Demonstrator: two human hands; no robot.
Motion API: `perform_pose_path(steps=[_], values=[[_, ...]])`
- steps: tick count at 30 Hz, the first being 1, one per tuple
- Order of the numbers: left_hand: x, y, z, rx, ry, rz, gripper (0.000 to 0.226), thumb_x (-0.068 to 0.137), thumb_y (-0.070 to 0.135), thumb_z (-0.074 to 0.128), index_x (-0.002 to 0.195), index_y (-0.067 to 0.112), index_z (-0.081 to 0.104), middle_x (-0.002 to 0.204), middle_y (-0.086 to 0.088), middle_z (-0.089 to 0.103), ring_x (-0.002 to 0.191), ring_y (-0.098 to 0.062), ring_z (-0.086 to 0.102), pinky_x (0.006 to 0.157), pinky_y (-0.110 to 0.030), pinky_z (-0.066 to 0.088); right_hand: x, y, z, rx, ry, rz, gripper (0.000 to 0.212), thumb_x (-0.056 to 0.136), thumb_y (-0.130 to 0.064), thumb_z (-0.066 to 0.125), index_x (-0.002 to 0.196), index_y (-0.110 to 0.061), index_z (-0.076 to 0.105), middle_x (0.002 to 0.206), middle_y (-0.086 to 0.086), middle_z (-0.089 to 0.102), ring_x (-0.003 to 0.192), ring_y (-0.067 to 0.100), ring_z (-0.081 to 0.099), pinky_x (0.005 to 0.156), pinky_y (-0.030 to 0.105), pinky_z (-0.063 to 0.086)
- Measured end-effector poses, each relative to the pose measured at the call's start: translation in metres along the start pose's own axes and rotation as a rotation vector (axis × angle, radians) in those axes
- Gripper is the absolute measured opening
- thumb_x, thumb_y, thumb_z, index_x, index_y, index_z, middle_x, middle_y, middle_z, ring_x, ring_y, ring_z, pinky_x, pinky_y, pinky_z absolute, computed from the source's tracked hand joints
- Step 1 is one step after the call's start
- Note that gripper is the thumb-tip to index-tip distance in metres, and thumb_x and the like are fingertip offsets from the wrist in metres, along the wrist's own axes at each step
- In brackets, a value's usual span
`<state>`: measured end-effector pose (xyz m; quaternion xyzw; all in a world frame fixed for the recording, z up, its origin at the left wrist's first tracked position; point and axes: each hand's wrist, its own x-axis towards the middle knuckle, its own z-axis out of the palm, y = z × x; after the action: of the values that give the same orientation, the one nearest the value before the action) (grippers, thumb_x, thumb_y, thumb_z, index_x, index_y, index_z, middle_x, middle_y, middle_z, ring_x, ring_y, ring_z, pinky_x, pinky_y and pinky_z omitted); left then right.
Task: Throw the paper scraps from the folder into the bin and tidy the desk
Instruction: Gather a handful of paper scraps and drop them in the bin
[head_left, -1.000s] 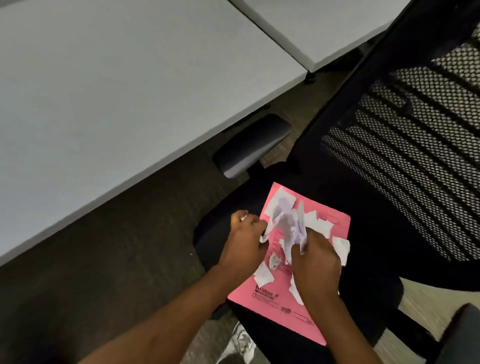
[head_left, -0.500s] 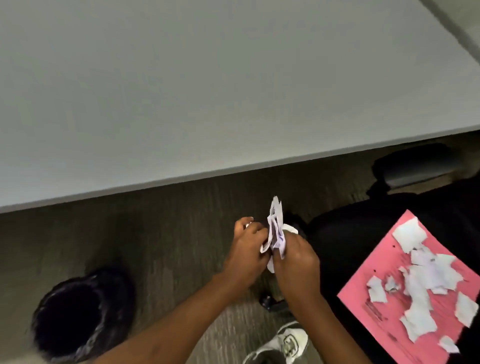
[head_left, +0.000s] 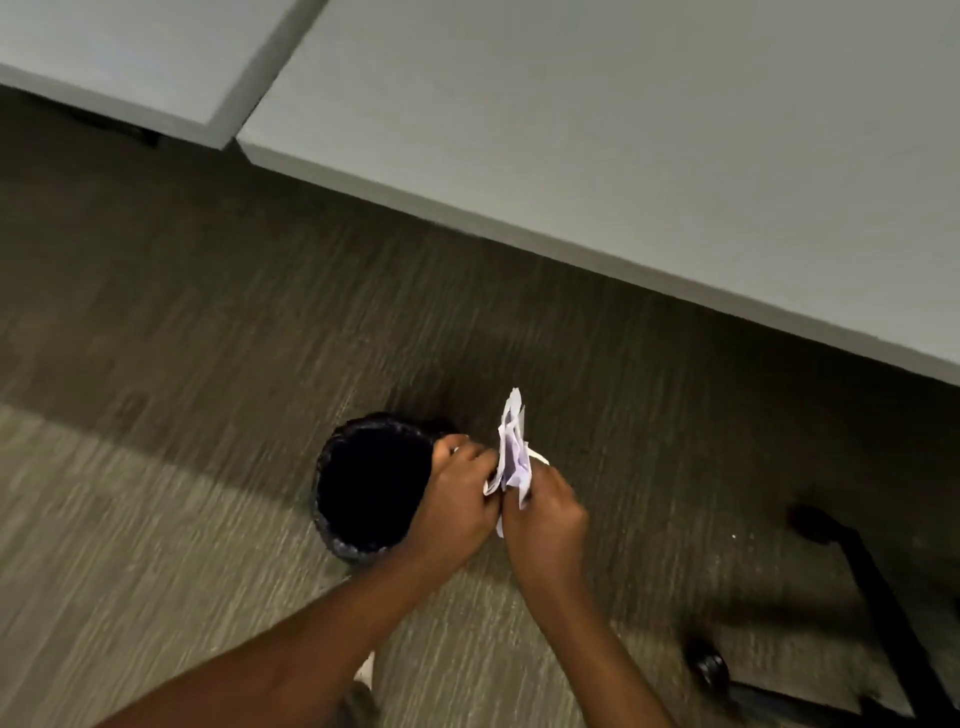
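An office: two plain grey desks (head_left: 649, 156) butt together across the upper frame, short-pile striped carpet (head_left: 182, 338) covers the floor, a small black lined waste bin (head_left: 332, 499) stands at centre, and a black swivel-chair base with castors (head_left: 878, 623) sits lower right.

Bin (head_left: 371, 483) rim partly behind left hand (head_left: 457, 506); chair base (head_left: 878, 623) cut off at right edge.

White, faintly lilac paper scraps (head_left: 511, 452); black bin (head_left: 371, 483); grey-brown streaked carpet (head_left: 208, 322); pale grey desk (head_left: 649, 130).
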<state>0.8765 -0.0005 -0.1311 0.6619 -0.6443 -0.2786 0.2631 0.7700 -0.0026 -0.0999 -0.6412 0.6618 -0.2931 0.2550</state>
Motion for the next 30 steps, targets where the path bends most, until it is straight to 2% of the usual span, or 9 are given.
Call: perform_pose_path(steps=[3, 7, 11, 16, 19, 22, 25, 27, 30], values=[[-0.009, -0.076, -0.02, 0.038, -0.036, -0.091, 0.005, 0.075, 0.009, 0.06, 0.072, 0.01, 0.063, 0.068, -0.002, 0.062, 0.078, -0.024, 0.057, 0.084, -0.026, 0.032, -0.012, -0.009, 0.077, 0.104, -0.219, 0.157, 0.013, 0.091, -0.014, 0.056, 0.088, -0.008, 0.068, 0.081, 0.009, 0.069, 0.074, 0.026, 0.065, 0.062, 0.024, 0.039], [-0.016, -0.157, -0.026, 0.043, -0.13, -0.22, 0.02, 0.076, 0.009, 0.063, 0.059, 0.004, 0.054, 0.058, -0.011, 0.06, 0.06, -0.031, 0.057, 0.064, -0.04, 0.042, -0.025, -0.006, 0.159, 0.126, -0.357, 0.188, 0.018, 0.093, -0.014, 0.054, 0.097, -0.004, 0.069, 0.089, 0.017, 0.071, 0.082, 0.03, 0.066, 0.068, 0.031, 0.043], [-0.019, -0.213, -0.008, 0.069, -0.223, -0.343, 0.014, 0.073, 0.007, 0.069, 0.068, -0.002, 0.06, 0.071, -0.022, 0.065, 0.07, -0.039, 0.06, 0.064, -0.04, 0.043, -0.037, 0.015, 0.217, 0.076, -0.45, 0.271, 0.024, 0.096, -0.015, 0.048, 0.102, 0.0, 0.066, 0.099, 0.021, 0.07, 0.093, 0.035, 0.064, 0.078, 0.04, 0.047], [-0.022, -0.254, 0.017, 0.111, -0.312, -0.44, 0.018, 0.081, 0.014, 0.064, 0.075, -0.003, 0.062, 0.082, -0.025, 0.066, 0.08, -0.04, 0.061, 0.063, -0.037, 0.042, -0.038, 0.041, 0.259, -0.095, -0.585, 0.378, 0.029, 0.095, -0.024, 0.05, 0.102, 0.0, 0.064, 0.102, 0.023, 0.068, 0.098, 0.037, 0.062, 0.077, 0.038, 0.045], [-0.016, -0.266, 0.019, 0.146, -0.372, -0.489, 0.024, 0.085, 0.022, 0.062, 0.085, -0.002, 0.062, 0.089, -0.023, 0.067, 0.087, -0.038, 0.062, 0.07, -0.04, 0.047, -0.027, 0.047, 0.272, -0.132, -0.669, 0.386, 0.028, 0.092, -0.024, 0.053, 0.1, 0.001, 0.064, 0.102, 0.022, 0.068, 0.098, 0.036, 0.062, 0.079, 0.037, 0.045], [-0.005, -0.268, 0.016, 0.131, -0.428, -0.485, 0.037, 0.08, 0.022, 0.068, 0.107, 0.0, 0.056, 0.101, -0.018, 0.067, 0.096, -0.035, 0.062, 0.08, -0.041, 0.05, -0.02, 0.046, 0.276, -0.147, -0.69, 0.372, 0.025, 0.088, -0.024, 0.056, 0.101, -0.003, 0.064, 0.099, 0.017, 0.068, 0.096, 0.032, 0.062, 0.075, 0.03, 0.042], [0.003, -0.263, 0.01, 0.208, -0.466, -0.425, 0.063, 0.071, 0.018, 0.076, 0.123, -0.001, 0.046, 0.115, -0.018, 0.061, 0.106, -0.036, 0.057, 0.09, -0.039, 0.045, -0.015, 0.042, 0.272, -0.167, -0.72, 0.363, 0.034, 0.086, -0.025, 0.06, 0.114, -0.005, 0.06, 0.105, 0.015, 0.067, 0.101, 0.031, 0.061, 0.078, 0.028, 0.043], [0.006, -0.257, 0.008, 0.254, -0.505, -0.347, 0.063, 0.074, 0.021, 0.074, 0.126, 0.0, 0.045, 0.121, -0.019, 0.058, 0.113, -0.036, 0.053, 0.098, -0.039, 0.039, -0.011, 0.037, 0.263, -0.189, -0.74, 0.381, 0.037, 0.086, -0.026, 0.061, 0.116, -0.004, 0.059, 0.106, 0.016, 0.067, 0.101, 0.028, 0.063, 0.081, 0.029, 0.045], [0.009, -0.24, 0.005, 0.346, -0.575, -0.316, 0.06, 0.079, 0.03, 0.069, 0.129, 0.008, 0.044, 0.129, -0.014, 0.053, 0.121, -0.032, 0.046, 0.104, -0.044, 0.034, -0.007, 0.031, 0.243, -0.112, -0.683, 0.459, 0.033, 0.09, -0.028, 0.056, 0.11, -0.003, 0.063, 0.085, 0.012, 0.069, 0.081, 0.011, 0.068, 0.066, 0.017, 0.048]])
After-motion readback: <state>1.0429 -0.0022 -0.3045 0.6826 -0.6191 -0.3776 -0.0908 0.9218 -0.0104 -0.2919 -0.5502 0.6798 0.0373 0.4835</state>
